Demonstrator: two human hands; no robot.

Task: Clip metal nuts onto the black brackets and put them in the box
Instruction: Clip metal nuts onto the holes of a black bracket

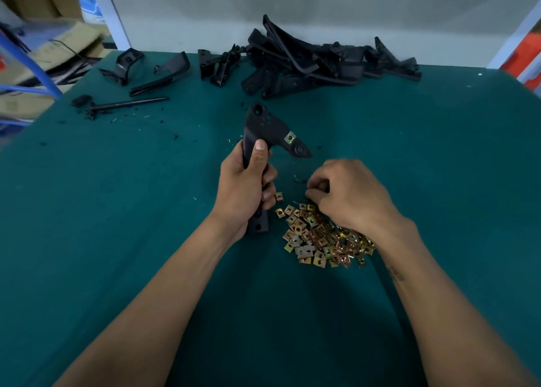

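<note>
Black bracket, one brass-coloured clip nut already fitted, gripped upright by left hand. Right hand, beside it, curls fingers into the nut pile; what it pinches is hidden. Many brackets wait beyond both hands; no box visible.

Black brackets; brass-gold nuts; teal table; white wall

Both bare forearms reach forward, side by side. Left hand curls in a firm grip, thumb pressed up along the front. Right hand hangs palm-down, knuckles up, fingers curled under, fingertips bunched together; whether they pinch anything is hidden.
</note>
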